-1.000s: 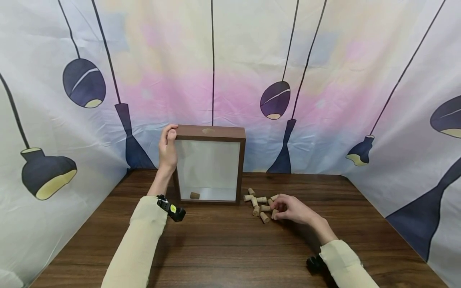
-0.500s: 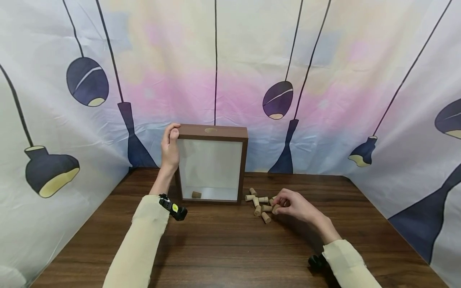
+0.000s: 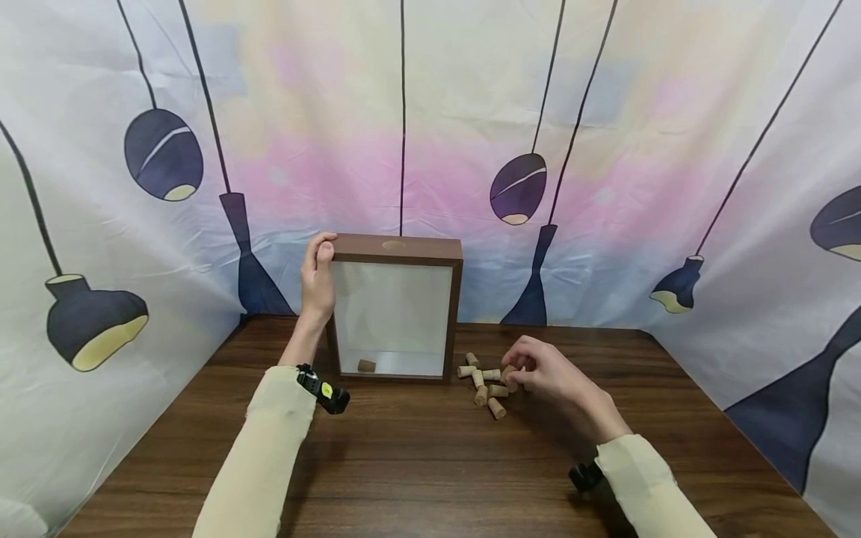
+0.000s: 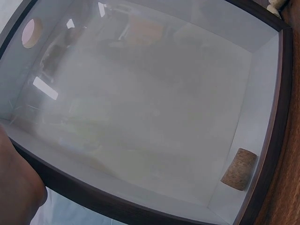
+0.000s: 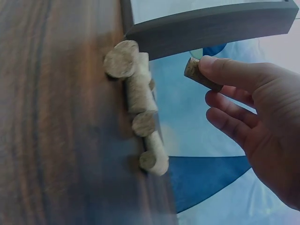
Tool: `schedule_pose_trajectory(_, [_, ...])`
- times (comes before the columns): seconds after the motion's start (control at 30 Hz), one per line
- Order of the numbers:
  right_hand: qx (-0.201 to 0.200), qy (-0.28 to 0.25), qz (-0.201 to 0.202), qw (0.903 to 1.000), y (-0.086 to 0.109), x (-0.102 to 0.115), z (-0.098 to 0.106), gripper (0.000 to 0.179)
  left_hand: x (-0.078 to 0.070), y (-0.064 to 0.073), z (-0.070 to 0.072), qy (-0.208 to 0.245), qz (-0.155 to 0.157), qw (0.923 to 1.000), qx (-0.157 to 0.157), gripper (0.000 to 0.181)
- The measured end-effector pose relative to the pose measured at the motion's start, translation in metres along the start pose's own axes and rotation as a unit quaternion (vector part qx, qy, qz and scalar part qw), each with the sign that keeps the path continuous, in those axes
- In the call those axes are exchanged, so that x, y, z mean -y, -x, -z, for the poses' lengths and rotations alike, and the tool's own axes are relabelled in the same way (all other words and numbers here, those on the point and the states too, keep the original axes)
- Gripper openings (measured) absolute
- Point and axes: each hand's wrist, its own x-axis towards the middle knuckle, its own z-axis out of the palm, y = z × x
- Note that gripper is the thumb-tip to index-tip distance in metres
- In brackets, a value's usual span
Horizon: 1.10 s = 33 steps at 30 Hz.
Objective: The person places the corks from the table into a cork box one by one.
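Note:
With its thumb at the front, my left hand (image 3: 318, 282) grips the upper left edge of a dark wooden shadow box (image 3: 403, 249) standing upright on the table. Through its clear front I see one cork (image 3: 366, 365) lying on the inside floor, also seen in the left wrist view as a tapered cork (image 4: 239, 169). A round hole (image 4: 32, 33) opens in the box's top side. My right hand (image 3: 557, 377) pinches a cork (image 5: 193, 71) between thumb and fingers, just above the right end of the loose corks (image 3: 480, 395).
Several loose corks (image 5: 140, 93) lie in a cluster beside the box's lower right corner. The brown wood-grain table (image 3: 430, 463) runs back to a cloth backdrop (image 3: 430, 149) printed with hanging lamps, which also encloses both sides.
My right hand has taken a cork from the right end of the cluster and lifted it slightly. My left hand and the box stay in place.

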Motion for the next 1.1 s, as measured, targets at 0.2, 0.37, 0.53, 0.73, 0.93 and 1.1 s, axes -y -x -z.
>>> schedule_pose_trajectory(0.2, [-0.016,0.013,0.033,0.9993,-0.008,0.008,0.005,0.017,0.000,0.000,0.000,0.005,0.000,1.0000,-0.002,0.041])
schedule_pose_trajectory(0.37, [-0.017,0.015,0.032,0.9992,-0.013,0.016,0.009,0.018,0.001,0.000,0.001,0.004,0.003,1.0000,0.000,0.041])
schedule_pose_trajectory(0.53, [-0.031,0.025,0.039,0.9984,-0.018,0.023,0.014,0.018,0.001,0.000,0.001,0.004,0.006,1.0000,0.002,0.040])
schedule_pose_trajectory(0.73, [-0.038,0.021,0.043,0.9981,-0.025,0.033,0.019,0.017,0.001,0.001,0.000,0.008,0.003,1.0000,-0.003,0.040])
schedule_pose_trajectory(0.93, [-0.037,0.018,0.052,0.9978,-0.030,0.043,0.024,0.016,0.003,0.001,0.001,0.010,0.004,0.9999,0.000,0.041])
schedule_pose_trajectory(1.1, [-0.044,0.018,0.067,0.9967,-0.034,0.051,0.029,0.017,0.003,0.000,0.001,0.011,0.004,0.9999,0.001,0.041])
